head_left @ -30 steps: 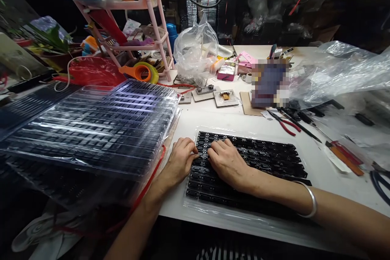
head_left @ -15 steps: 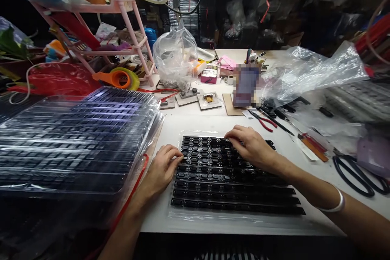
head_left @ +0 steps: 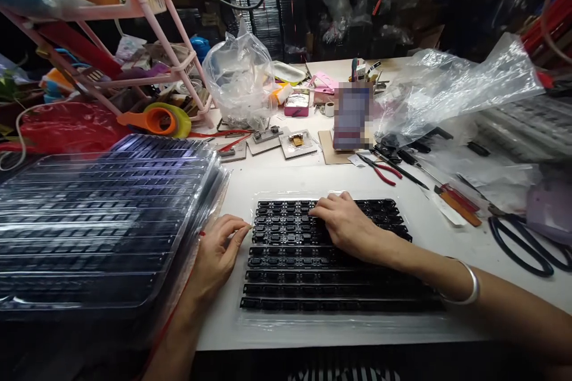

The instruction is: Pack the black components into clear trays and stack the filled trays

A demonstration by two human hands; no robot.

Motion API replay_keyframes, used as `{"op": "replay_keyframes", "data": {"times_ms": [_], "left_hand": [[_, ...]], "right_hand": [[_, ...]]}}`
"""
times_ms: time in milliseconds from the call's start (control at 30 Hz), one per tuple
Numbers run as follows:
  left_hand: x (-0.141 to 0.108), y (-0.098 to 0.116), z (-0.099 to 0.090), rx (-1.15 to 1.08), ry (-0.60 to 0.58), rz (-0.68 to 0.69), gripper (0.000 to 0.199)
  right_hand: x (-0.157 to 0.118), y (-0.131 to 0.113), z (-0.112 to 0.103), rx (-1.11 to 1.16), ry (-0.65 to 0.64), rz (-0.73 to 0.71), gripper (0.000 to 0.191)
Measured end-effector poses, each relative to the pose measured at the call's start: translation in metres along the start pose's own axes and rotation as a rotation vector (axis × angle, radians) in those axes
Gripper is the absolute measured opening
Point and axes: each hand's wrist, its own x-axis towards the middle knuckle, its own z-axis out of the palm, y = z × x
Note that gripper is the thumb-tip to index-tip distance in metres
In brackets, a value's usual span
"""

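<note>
A clear plastic tray (head_left: 272,324) lies on the white work surface. Black strips of small circuit boards with connectors (head_left: 290,262) lie in it in several rows. At the tray's left side is my left hand (head_left: 223,244), thumb and forefinger pinched at the end of one upper strip. Over the upper middle rows, my right hand (head_left: 346,226) reaches in from the right with bent fingers touching the strips. Its thumb and whatever the fingertips grip are hidden. A white band (head_left: 471,286) circles the right wrist.
To the left stands a stack of filled clear trays (head_left: 98,220). A pink rack (head_left: 152,18) and an orange tape roll (head_left: 158,122) are behind it. Red-handled pliers (head_left: 382,169), a screwdriver (head_left: 429,175), scissors (head_left: 521,244) and plastic bags (head_left: 451,95) occupy the right and back.
My right hand has moved from the far edge of the rows nearer and slightly left, over the strips. My left hand remains at the strips' left ends. The camera view has shifted slightly.
</note>
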Motion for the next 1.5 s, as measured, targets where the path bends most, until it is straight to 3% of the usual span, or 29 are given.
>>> {"op": "replay_keyframes", "data": {"times_ms": [200,333,567,800,967,1267,1367,1500], "left_hand": [[-0.001,0.0,0.0,0.047,0.056,0.06,0.012],[-0.001,0.009,0.002,0.113,0.04,0.115,0.011],[-0.009,0.029,0.003,0.234,-0.037,0.117,0.017],[-0.013,0.044,0.017,0.284,-0.115,0.208,0.02],[-0.008,0.054,0.034,0.347,-0.163,0.298,0.024],[-0.008,0.066,0.049,0.415,-0.247,0.371,0.026],[-0.008,0.071,0.056,0.431,-0.279,0.387,0.026],[-0.007,0.075,0.063,0.452,-0.297,0.402,0.026]], "right_hand": [[-0.022,0.031,-0.024,0.055,0.202,0.129,0.032],[-0.037,0.039,-0.019,0.032,0.147,0.137,0.033],[-0.035,0.03,-0.002,-0.032,0.088,0.1,0.03],[-0.054,0.06,-0.018,0.085,0.349,0.221,0.031],[-0.062,0.062,-0.012,0.125,0.286,0.176,0.023],[-0.062,0.047,-0.011,0.154,0.194,0.032,0.028],[-0.066,0.045,-0.014,0.158,0.22,0.011,0.026],[-0.077,0.055,-0.023,0.143,0.328,0.088,0.025]]}}
